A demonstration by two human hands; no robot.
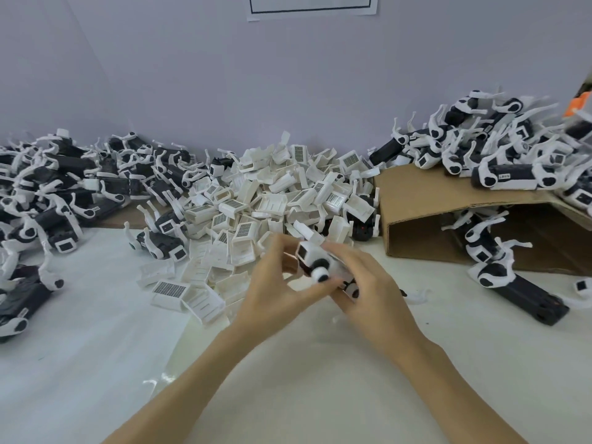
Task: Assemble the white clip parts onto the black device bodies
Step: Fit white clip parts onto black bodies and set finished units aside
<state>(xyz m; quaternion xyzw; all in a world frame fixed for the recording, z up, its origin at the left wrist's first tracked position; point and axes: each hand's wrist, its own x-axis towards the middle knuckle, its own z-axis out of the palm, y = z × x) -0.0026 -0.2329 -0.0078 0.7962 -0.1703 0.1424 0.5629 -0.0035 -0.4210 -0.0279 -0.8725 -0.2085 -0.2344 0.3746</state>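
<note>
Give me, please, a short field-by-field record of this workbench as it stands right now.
Surface: white table
In hand: black and white device, held over the table
Left hand: grips the device from the left
Right hand: grips the device from the right
Centre: pile of white clip parts
Left: heap of devices
Right: cardboard box on its side, more devices on top
Wall: paper sheet

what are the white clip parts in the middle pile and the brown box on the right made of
White clip parts: look like moulded plastic, matte to slightly glossy, with crisp edges and ribbed slots. Brown box: likely plain cardboard, matte brown with a raw cut edge.
</note>
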